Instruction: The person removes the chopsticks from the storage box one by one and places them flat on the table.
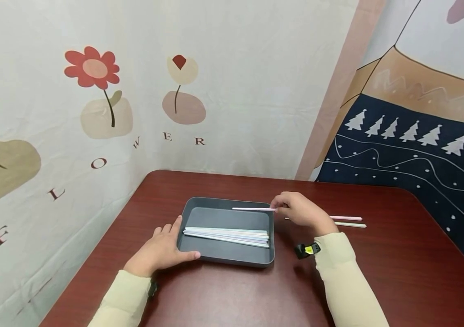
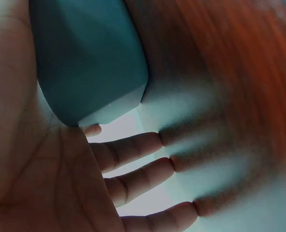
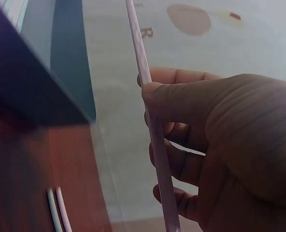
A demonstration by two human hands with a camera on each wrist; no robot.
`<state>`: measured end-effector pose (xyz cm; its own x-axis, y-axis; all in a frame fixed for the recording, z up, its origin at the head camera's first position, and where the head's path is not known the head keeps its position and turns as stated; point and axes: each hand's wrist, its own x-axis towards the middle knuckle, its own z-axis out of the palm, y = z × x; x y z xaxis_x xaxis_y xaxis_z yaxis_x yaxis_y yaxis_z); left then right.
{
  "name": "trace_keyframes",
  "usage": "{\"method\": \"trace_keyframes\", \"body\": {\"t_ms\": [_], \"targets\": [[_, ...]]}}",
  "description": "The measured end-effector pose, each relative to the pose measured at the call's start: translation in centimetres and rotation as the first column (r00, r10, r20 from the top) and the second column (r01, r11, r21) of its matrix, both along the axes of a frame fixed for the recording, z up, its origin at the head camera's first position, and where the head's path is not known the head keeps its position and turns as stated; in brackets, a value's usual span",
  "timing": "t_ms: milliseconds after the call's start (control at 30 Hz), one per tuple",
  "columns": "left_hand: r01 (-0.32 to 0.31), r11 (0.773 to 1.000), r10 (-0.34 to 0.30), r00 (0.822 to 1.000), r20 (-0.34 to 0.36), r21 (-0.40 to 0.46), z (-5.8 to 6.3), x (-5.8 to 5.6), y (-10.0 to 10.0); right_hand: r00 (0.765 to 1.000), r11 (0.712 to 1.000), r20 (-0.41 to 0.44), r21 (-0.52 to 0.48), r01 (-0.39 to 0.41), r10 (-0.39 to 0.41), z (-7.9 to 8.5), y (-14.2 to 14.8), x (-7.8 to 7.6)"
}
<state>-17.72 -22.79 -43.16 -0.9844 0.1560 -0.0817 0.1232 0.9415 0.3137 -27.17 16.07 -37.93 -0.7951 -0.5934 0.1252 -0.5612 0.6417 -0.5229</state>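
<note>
A pale pink straw (image 3: pixel 155 130) is pinched between the thumb and fingers of my right hand (image 1: pixel 299 210). Its far end reaches leftward over the back right part of a dark grey tray (image 1: pixel 223 260). Several pale straws (image 1: pixel 227 236) lie side by side in that tray, roughly crosswise. My left hand (image 1: pixel 160 250) rests against the tray's left end, thumb along the front wall and the other fingers spread toward the back. In the left wrist view those fingers extend straight beyond the tray corner (image 2: pixel 94 58).
On the reddish-brown table (image 1: pixel 223 295), a pink straw (image 1: pixel 352 218) and a green-tinted straw (image 1: pixel 352 225) lie right of the tray, partly behind my right hand and wrist. A flower-print cloth (image 1: pixel 256 91) hangs behind the table, and a dark tree-print cloth (image 1: pixel 403 159) at right.
</note>
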Motion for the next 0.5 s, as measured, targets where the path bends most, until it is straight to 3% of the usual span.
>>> {"method": "trace_keyframes", "body": {"t_ms": [500], "targets": [[0.005,1.0,-0.005,1.0,-0.012,-0.003,-0.3,-0.1,-0.2,0.99,0.989,-0.01,0.046,0.139,-0.139,-2.1,7.9,0.9]]}}
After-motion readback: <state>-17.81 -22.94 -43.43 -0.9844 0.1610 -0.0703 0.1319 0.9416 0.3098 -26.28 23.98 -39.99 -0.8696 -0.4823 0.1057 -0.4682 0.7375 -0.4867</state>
